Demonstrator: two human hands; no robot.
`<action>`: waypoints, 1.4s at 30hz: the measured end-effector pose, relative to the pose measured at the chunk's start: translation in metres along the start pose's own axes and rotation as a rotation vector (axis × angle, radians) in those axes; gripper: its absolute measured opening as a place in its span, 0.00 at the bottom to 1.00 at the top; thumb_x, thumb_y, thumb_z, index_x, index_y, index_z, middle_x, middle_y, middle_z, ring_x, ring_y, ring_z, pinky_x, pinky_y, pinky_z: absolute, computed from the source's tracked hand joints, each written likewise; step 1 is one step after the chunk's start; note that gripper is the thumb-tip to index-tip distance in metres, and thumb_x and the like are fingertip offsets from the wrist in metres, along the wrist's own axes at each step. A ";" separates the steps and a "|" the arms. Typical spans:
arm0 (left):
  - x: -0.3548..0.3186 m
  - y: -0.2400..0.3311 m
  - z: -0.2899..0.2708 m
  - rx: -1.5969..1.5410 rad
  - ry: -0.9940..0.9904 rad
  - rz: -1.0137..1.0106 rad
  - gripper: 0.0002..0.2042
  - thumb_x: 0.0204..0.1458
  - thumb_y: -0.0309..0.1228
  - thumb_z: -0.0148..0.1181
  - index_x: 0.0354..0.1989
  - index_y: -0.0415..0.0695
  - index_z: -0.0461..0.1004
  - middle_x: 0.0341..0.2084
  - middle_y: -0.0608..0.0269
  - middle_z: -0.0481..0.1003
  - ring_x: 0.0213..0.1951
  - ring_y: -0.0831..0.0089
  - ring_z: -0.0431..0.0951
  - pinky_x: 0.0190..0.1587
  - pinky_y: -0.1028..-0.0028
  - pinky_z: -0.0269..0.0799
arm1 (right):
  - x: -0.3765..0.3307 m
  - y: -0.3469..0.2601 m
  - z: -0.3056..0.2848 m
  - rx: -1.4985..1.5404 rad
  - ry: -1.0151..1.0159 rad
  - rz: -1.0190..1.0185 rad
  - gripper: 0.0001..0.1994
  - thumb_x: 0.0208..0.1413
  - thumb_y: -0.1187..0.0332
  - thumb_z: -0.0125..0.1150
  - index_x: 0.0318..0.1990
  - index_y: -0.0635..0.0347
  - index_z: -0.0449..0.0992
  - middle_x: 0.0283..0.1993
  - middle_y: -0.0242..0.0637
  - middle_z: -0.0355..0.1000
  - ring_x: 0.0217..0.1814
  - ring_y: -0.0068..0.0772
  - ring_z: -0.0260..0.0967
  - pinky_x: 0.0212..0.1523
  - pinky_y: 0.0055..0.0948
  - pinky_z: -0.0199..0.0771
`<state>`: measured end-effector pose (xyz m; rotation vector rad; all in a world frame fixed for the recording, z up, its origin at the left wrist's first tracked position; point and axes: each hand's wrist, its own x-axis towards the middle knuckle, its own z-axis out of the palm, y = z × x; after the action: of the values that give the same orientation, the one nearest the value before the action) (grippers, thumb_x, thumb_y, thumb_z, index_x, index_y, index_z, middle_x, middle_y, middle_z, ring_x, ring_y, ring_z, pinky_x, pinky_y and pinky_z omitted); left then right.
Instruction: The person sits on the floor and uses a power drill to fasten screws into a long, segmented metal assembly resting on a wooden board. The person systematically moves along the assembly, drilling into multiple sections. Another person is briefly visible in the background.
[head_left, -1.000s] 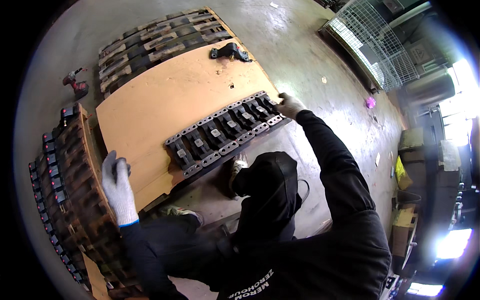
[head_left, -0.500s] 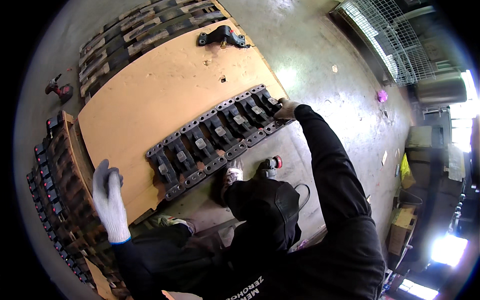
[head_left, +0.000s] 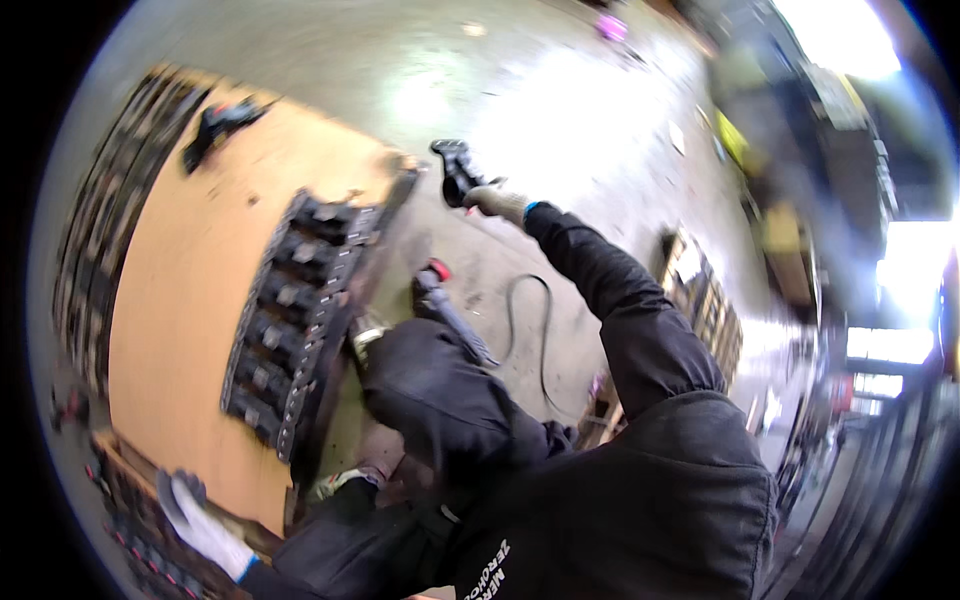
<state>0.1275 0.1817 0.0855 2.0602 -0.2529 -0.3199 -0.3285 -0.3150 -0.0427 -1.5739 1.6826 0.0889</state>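
My right hand [head_left: 497,204], gloved, is raised out over the floor, closed on a black metal bracket [head_left: 458,170]. My left hand [head_left: 203,527], in a white-and-grey glove, holds nothing; its fingers are stretched out beside the near left corner of a tan board [head_left: 160,330]. On that board several black brackets [head_left: 290,296] of the same kind lie side by side in a row, their flanges pierced with holes. Another black part [head_left: 220,125] rests at the board's far end. Motion blurs the picture somewhat.
A grey power tool with a red end [head_left: 436,295] stands by my leg, near a dark cord [head_left: 548,330] on the floor. Wooden pallets [head_left: 703,300] are at right. More parts [head_left: 140,540] sit in rows at lower left, below a drill [head_left: 72,408].
My right hand has lifted a bracket from the right end of the row and carried it off the board. My view has turned right; my left hand stays open.
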 end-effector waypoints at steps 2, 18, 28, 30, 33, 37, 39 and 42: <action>0.000 0.001 0.013 0.057 -0.070 0.052 0.24 0.69 0.40 0.54 0.67 0.36 0.70 0.53 0.54 0.77 0.51 0.66 0.78 0.55 0.67 0.75 | -0.086 0.042 -0.020 0.205 0.031 0.132 0.22 0.43 0.45 0.72 0.26 0.57 0.84 0.26 0.35 0.78 0.25 0.32 0.71 0.30 0.31 0.72; -0.019 0.056 0.027 0.065 -0.161 0.392 0.18 0.61 0.32 0.64 0.56 0.35 0.76 0.41 0.49 0.80 0.38 0.62 0.81 0.38 0.64 0.83 | -0.426 0.423 0.016 1.202 0.781 0.646 0.12 0.50 0.55 0.71 0.28 0.51 0.79 0.25 0.28 0.71 0.25 0.27 0.66 0.30 0.29 0.65; -0.035 0.048 -0.027 0.238 -0.013 0.263 0.17 0.67 0.35 0.51 0.50 0.33 0.81 0.43 0.47 0.82 0.43 0.57 0.83 0.48 0.61 0.81 | -0.505 0.706 0.090 1.529 1.232 0.587 0.14 0.62 0.61 0.53 0.43 0.58 0.81 0.37 0.36 0.81 0.37 0.38 0.77 0.42 0.35 0.76; 0.001 0.021 -0.059 0.454 -0.016 0.437 0.17 0.68 0.34 0.50 0.50 0.34 0.81 0.44 0.47 0.82 0.43 0.57 0.83 0.49 0.61 0.81 | -0.530 0.719 0.118 1.551 1.028 0.653 0.16 0.63 0.59 0.50 0.41 0.58 0.82 0.39 0.39 0.82 0.39 0.39 0.79 0.44 0.35 0.78; 0.042 -0.006 -0.065 0.318 -0.064 0.386 0.21 0.68 0.37 0.51 0.61 0.34 0.73 0.53 0.48 0.78 0.53 0.57 0.80 0.58 0.61 0.76 | -0.563 0.713 0.161 1.507 0.957 0.862 0.17 0.61 0.57 0.53 0.46 0.57 0.81 0.46 0.45 0.80 0.48 0.42 0.77 0.51 0.38 0.76; 0.048 -0.026 -0.047 -0.027 -0.102 0.071 0.25 0.69 0.41 0.49 0.65 0.32 0.70 0.62 0.49 0.74 0.62 0.59 0.76 0.68 0.63 0.69 | -0.580 0.688 0.153 0.773 0.756 1.472 0.21 0.59 0.54 0.58 0.53 0.56 0.81 0.57 0.52 0.77 0.61 0.48 0.74 0.61 0.42 0.74; 0.079 -0.007 -0.137 -0.016 -0.032 0.222 0.26 0.69 0.42 0.50 0.65 0.33 0.70 0.61 0.50 0.75 0.62 0.58 0.76 0.68 0.62 0.69 | -0.499 0.583 0.113 0.391 0.577 1.542 0.23 0.58 0.53 0.60 0.57 0.55 0.81 0.62 0.56 0.75 0.67 0.50 0.73 0.66 0.44 0.72; 0.025 -0.028 -0.093 -0.095 0.036 -0.011 0.25 0.68 0.41 0.52 0.67 0.36 0.69 0.59 0.47 0.74 0.58 0.56 0.77 0.63 0.61 0.72 | -0.453 0.574 0.098 -0.100 0.943 1.031 0.25 0.53 0.48 0.64 0.53 0.53 0.81 0.51 0.53 0.79 0.60 0.53 0.76 0.61 0.46 0.76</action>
<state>0.1831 0.2639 0.1014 1.9724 -0.2003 -0.2959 -0.8230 0.2293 -0.1069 -0.6211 3.1290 -0.0647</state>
